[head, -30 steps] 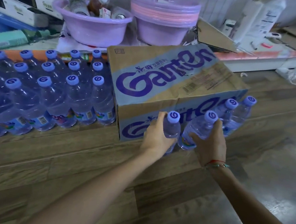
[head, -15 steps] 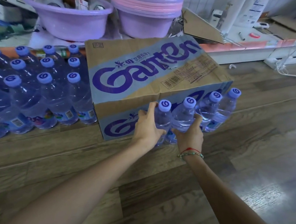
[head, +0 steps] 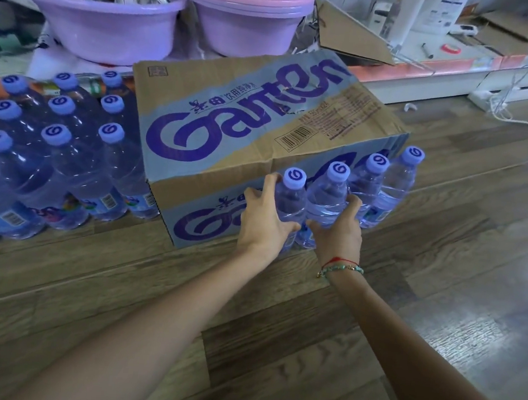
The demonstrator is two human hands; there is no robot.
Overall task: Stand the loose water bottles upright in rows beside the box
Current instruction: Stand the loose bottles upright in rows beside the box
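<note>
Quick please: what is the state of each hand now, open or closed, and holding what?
Left hand: closed around the leftmost front-row bottle.
Right hand: closed around the second bottle in that row.

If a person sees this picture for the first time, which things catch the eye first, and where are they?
The big cardboard box with purple lettering lies mid-floor. Against its near side stand four upright bottles in a row; the left hand and right hand hold the two nearest. A block of blue-capped bottles fills the left.
</note>
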